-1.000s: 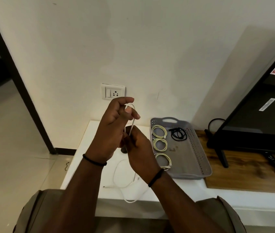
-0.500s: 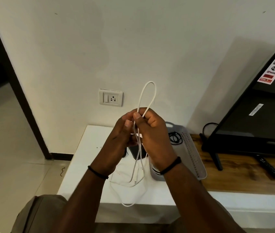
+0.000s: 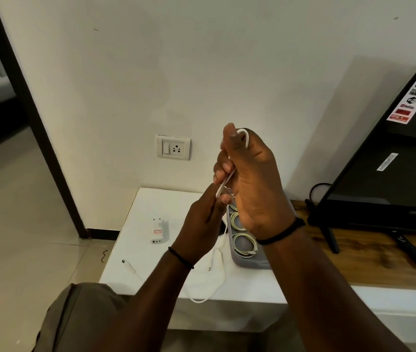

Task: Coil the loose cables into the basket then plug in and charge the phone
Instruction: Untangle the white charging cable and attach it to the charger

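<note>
Since 0.5 s ago the tall cable loop standing above both hands has gone; only a small bend now shows over the right hand's thumb, and both hands sit higher and further right in view.

Right hand (image 3: 255, 184) is raised w/ palm toward the camera, fingers curled round the white cable (image 3: 245, 138), which bends over the top between thumb and forefinger and runs down across the palm. Left hand (image 3: 203, 222) is below and just left of it, pinching the same cable where it leaves the right palm. From there the cable hangs down to the white bench (image 3: 130, 252), loops near the front edge, and one connector end (image 3: 124, 261) lies on the bench left of the left wrist.

Grey basket (image 3: 240, 262) sits on the bench behind the right forearm, mostly hidden; two coiled yellowish cables (image 3: 245, 243) show inside it, one behind the other. White charger adapter (image 3: 160, 231) lies on the bench well left of the basket, pins toward the wall. Wall socket (image 3: 173, 148) w/ switch is above it. Phone: can't tell where it is. TV (image 3: 385, 158) stands on the wooden surface (image 3: 369, 260) to the right, remote (image 3: 414, 251) lying in front of it.
</note>
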A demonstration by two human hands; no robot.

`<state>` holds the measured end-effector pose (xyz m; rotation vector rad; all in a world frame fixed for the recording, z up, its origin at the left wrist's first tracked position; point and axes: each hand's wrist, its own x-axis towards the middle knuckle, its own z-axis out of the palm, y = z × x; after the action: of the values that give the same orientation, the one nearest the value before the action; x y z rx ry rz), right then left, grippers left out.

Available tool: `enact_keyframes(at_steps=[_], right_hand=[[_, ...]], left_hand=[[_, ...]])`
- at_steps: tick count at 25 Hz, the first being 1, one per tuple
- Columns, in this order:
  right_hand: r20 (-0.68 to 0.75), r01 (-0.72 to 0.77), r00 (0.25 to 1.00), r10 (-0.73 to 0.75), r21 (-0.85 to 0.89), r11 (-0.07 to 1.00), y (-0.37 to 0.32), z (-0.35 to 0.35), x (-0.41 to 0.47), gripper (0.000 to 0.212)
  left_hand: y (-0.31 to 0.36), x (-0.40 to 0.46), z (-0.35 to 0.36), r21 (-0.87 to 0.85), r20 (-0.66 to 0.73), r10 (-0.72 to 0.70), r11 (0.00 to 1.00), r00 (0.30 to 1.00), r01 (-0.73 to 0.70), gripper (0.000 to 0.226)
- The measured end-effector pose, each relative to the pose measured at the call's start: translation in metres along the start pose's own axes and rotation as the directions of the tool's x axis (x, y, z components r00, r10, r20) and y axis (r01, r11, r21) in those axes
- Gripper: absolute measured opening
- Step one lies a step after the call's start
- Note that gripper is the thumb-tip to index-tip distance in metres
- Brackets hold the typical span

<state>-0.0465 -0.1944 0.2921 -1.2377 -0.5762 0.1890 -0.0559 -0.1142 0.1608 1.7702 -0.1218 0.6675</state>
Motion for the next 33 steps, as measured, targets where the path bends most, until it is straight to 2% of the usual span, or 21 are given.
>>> enact_keyframes(at_steps=[2,5,6,8,10,13,15,18,22,28,30,31,33], right_hand=[[-0.002,0.041,0.999,-0.041,-0.019,0.999,-0.002,-0.005,-0.010,0.057],[-0.026,0.020,0.999,-0.019,0.020,1.000,-0.007,-0.010,-0.029,0.050],[-0.041,-0.004,0.999,0.005,0.037,0.999,-0.010,-0.010,-0.035,0.048],[-0.005,0.002,1.000,-0.002,0.088,0.996,-0.018,-0.008,-0.047,0.048],[0.051,0.063,0.996,-0.070,0.120,0.991,-0.034,-0.006,-0.058,0.042],[0.129,0.134,0.979,-0.155,0.158,0.978,-0.065,-0.010,-0.076,0.044],[0.175,0.153,0.967,-0.183,0.171,0.973,-0.079,-0.015,-0.084,0.044],[0.236,0.150,0.956,-0.175,0.121,0.981,-0.084,-0.017,-0.094,0.038],[0.251,0.137,0.954,-0.166,0.131,0.982,-0.083,-0.020,-0.100,0.035],[0.096,0.143,0.982,-0.164,0.197,0.970,-0.080,-0.028,-0.097,0.043],[0.053,0.147,0.985,-0.162,0.224,0.964,-0.082,-0.031,-0.094,0.042],[0.041,0.155,0.985,-0.167,0.208,0.966,-0.084,-0.033,-0.092,0.040],[0.031,0.150,0.987,-0.156,0.143,0.978,-0.093,-0.038,-0.087,0.040]], left_hand=[[-0.010,-0.003,-0.001,0.134,0.020,0.022,0.991,1.000,-0.024,0.039],[-0.024,-0.009,-0.006,0.371,0.035,0.080,0.924,0.996,-0.088,0.057],[-0.031,-0.010,-0.008,0.416,0.056,0.080,0.904,0.995,-0.096,0.056],[-0.046,-0.013,-0.014,0.440,0.078,0.042,0.895,0.996,-0.072,0.034],[-0.062,-0.017,-0.021,0.433,0.038,-0.094,0.899,0.995,0.068,0.035],[-0.083,-0.031,-0.034,0.468,-0.076,-0.356,0.812,0.931,0.349,0.050],[-0.090,-0.040,-0.039,0.518,-0.092,-0.438,0.746,0.895,0.418,0.057],[-0.089,-0.036,-0.038,0.624,-0.076,-0.450,0.674,0.890,0.395,0.055],[-0.082,-0.022,-0.034,0.694,-0.040,-0.408,0.646,0.912,0.319,0.053],[-0.097,-0.031,-0.030,0.669,-0.071,-0.425,0.651,0.903,0.359,0.056],[-0.098,-0.037,-0.022,0.623,-0.083,-0.431,0.681,0.898,0.385,0.054],[-0.101,-0.041,-0.018,0.616,-0.048,-0.439,0.694,0.897,0.372,0.053],[-0.107,-0.053,-0.009,0.676,0.149,-0.472,0.690,0.869,0.259,0.049]])
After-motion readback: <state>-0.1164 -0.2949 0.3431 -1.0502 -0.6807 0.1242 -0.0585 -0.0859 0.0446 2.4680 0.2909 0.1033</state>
